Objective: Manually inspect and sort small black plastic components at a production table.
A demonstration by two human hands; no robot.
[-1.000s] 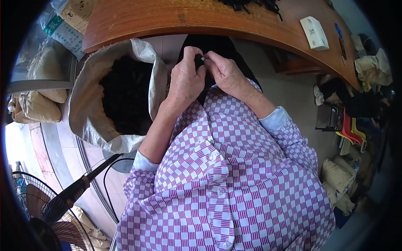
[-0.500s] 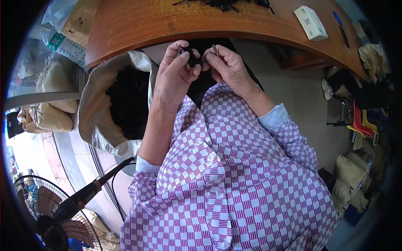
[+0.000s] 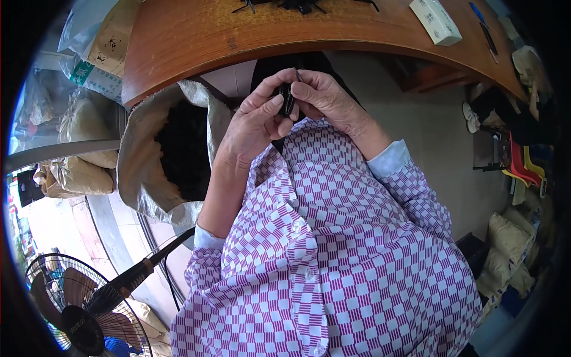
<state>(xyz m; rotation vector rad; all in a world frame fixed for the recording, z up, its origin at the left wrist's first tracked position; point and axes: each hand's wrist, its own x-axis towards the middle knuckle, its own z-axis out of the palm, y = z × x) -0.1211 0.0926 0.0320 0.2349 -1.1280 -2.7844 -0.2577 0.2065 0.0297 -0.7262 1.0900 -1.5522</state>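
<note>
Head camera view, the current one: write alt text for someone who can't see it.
A person's left hand and right hand hold a small black piece between them, near a wooden table. An open whitish woven sack of dark material stands to the left, with a black fan at lower left.

The black part (image 3: 286,100) looks like glossy plastic; the far table (image 3: 250,55) is varnished, scuffed wood; the left sack (image 3: 138,163), crinkled woven plastic.

Looks like a workshop: left of the left hand (image 3: 254,124) stands an open sack (image 3: 135,163) of black pieces (image 3: 183,149), farther left stuffed bags (image 3: 83,176), beyond the hand a wooden table (image 3: 238,35) with black parts (image 3: 297,5).
</note>
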